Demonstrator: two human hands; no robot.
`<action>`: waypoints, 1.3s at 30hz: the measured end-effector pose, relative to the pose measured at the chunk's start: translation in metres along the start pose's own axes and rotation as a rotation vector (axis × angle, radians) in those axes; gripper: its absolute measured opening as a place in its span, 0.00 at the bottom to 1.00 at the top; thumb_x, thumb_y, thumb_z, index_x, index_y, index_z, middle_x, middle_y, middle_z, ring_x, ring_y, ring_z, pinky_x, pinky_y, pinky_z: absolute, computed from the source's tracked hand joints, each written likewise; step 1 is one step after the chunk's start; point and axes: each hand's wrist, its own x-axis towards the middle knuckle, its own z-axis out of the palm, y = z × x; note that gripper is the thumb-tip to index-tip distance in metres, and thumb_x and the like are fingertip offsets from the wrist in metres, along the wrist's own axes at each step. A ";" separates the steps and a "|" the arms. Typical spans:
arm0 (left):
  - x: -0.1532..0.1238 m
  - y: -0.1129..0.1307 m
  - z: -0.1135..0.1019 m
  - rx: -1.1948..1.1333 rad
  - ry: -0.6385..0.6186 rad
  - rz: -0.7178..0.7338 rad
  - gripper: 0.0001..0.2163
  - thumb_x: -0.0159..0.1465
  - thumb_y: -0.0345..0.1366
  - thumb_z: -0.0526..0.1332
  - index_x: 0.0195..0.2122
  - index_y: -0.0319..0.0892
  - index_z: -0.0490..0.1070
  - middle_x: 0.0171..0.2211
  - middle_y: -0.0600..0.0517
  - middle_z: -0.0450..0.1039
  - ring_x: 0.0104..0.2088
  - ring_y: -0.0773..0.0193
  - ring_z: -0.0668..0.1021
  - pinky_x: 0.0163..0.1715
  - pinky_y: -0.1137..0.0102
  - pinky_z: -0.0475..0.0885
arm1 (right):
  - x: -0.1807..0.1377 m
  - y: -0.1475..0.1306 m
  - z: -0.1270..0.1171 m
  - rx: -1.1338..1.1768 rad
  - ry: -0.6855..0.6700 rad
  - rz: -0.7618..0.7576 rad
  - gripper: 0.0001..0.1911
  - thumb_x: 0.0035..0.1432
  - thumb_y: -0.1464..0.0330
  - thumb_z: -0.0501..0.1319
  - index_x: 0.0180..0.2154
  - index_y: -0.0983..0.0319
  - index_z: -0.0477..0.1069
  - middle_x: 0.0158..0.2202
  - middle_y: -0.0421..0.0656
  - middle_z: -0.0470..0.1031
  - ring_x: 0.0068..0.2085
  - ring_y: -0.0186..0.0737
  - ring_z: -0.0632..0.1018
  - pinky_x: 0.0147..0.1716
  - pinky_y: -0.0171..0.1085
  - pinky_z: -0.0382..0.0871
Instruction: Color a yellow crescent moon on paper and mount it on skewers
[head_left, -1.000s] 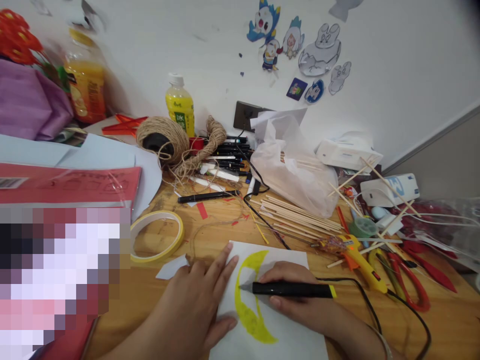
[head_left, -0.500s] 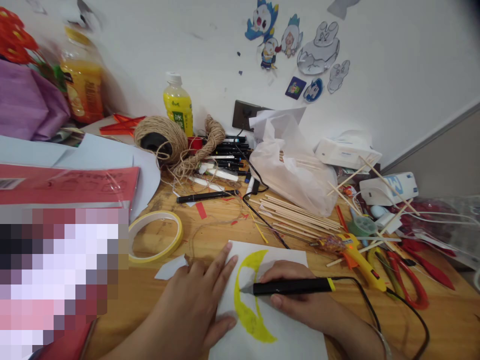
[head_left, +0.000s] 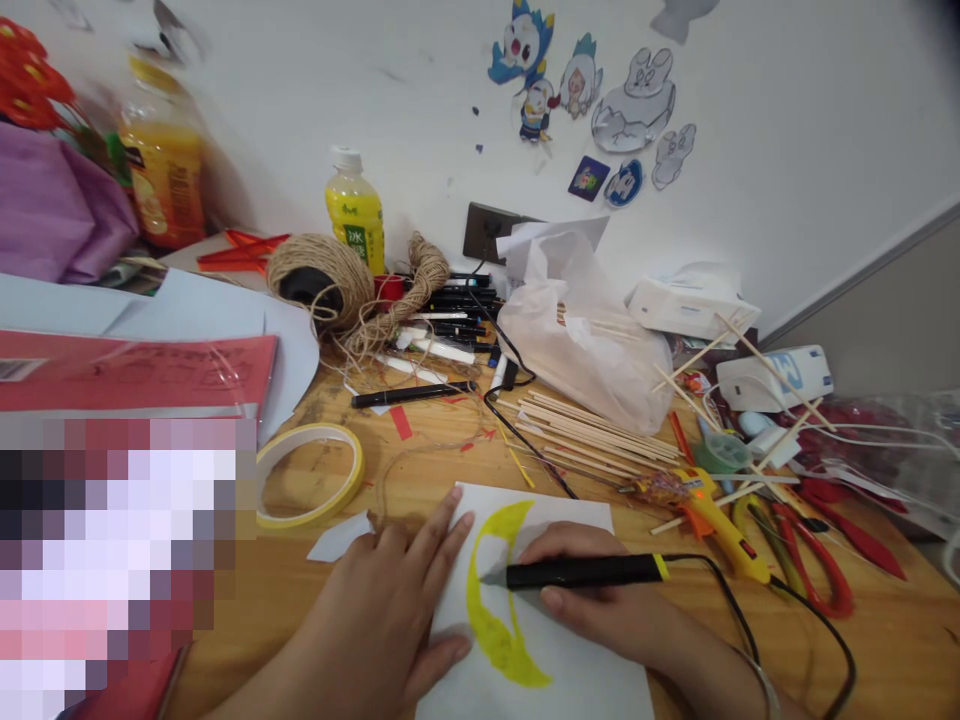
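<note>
A sheet of white paper [head_left: 592,670] lies on the wooden table in front of me. On it is a yellow crescent moon [head_left: 517,655], coloured at both ends and along its outline, with a white patch in the middle. My right hand [head_left: 630,622] grips a black marker [head_left: 585,572] with a yellow end, its tip at the inner side of the crescent's left edge. Spread flat over the paper's left edge, my left hand [head_left: 375,605] has its fingers stretched out and holds nothing.
A roll of yellow tape [head_left: 352,475] and a paper scrap [head_left: 337,537] lie left of the paper. Wooden sticks [head_left: 600,430], a yellow glue gun [head_left: 724,530] with a black cord and red-handled scissors [head_left: 817,560] lie right. Behind are twine [head_left: 322,265], several markers and a plastic bag [head_left: 585,340].
The white patch inside the crescent looks slightly smaller around its lower part. Both hands keep nearly the same place, and the marker stays in my right hand.
</note>
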 end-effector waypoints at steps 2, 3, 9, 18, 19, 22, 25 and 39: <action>0.000 -0.001 0.000 -0.007 0.002 0.000 0.33 0.62 0.44 0.55 0.67 0.42 0.48 0.68 0.40 0.40 0.47 0.44 0.74 0.40 0.52 0.73 | 0.001 0.001 0.000 0.009 -0.010 -0.005 0.14 0.61 0.59 0.61 0.39 0.62 0.75 0.34 0.45 0.78 0.35 0.38 0.77 0.36 0.35 0.71; 0.001 -0.001 0.000 -0.009 0.000 -0.001 0.33 0.62 0.44 0.55 0.67 0.42 0.48 0.68 0.40 0.40 0.47 0.44 0.74 0.40 0.52 0.73 | 0.001 0.001 -0.001 0.018 -0.026 -0.012 0.13 0.61 0.59 0.61 0.38 0.62 0.76 0.33 0.45 0.78 0.34 0.38 0.77 0.36 0.35 0.71; -0.001 0.000 -0.001 0.000 -0.005 -0.005 0.32 0.62 0.43 0.55 0.66 0.43 0.49 0.68 0.40 0.42 0.47 0.45 0.74 0.40 0.53 0.73 | 0.002 0.000 0.000 0.020 0.004 0.014 0.15 0.60 0.57 0.61 0.39 0.62 0.76 0.33 0.45 0.78 0.34 0.39 0.77 0.35 0.36 0.72; 0.001 -0.001 0.001 -0.032 0.032 0.004 0.32 0.61 0.43 0.55 0.66 0.42 0.51 0.67 0.39 0.42 0.48 0.43 0.74 0.40 0.52 0.73 | 0.002 -0.001 -0.001 0.012 -0.023 0.002 0.17 0.60 0.55 0.60 0.37 0.62 0.76 0.32 0.45 0.78 0.33 0.39 0.77 0.34 0.36 0.71; 0.001 -0.001 0.000 -0.030 0.025 0.003 0.32 0.61 0.43 0.55 0.66 0.42 0.51 0.67 0.39 0.43 0.47 0.43 0.74 0.40 0.52 0.73 | 0.002 -0.001 -0.001 0.028 -0.033 -0.007 0.16 0.60 0.55 0.60 0.36 0.62 0.76 0.31 0.44 0.78 0.32 0.39 0.77 0.34 0.36 0.71; 0.001 -0.001 -0.003 -0.011 0.001 -0.004 0.32 0.62 0.43 0.55 0.66 0.41 0.50 0.67 0.39 0.42 0.47 0.44 0.74 0.40 0.53 0.73 | 0.002 -0.001 -0.001 0.035 -0.013 0.005 0.16 0.60 0.56 0.60 0.37 0.62 0.76 0.32 0.45 0.78 0.33 0.39 0.77 0.34 0.36 0.71; 0.001 -0.001 -0.005 -0.010 -0.013 0.002 0.31 0.62 0.43 0.55 0.66 0.41 0.50 0.67 0.39 0.42 0.47 0.44 0.74 0.40 0.52 0.73 | 0.001 0.000 0.000 0.029 -0.013 0.005 0.15 0.60 0.57 0.60 0.37 0.62 0.75 0.32 0.45 0.77 0.33 0.38 0.76 0.33 0.36 0.70; -0.001 0.000 -0.001 -0.004 0.011 -0.001 0.32 0.61 0.44 0.55 0.66 0.43 0.50 0.68 0.40 0.43 0.45 0.45 0.75 0.38 0.54 0.73 | 0.001 0.000 -0.001 0.046 -0.009 0.035 0.16 0.60 0.55 0.60 0.37 0.62 0.75 0.31 0.44 0.77 0.32 0.39 0.76 0.32 0.36 0.70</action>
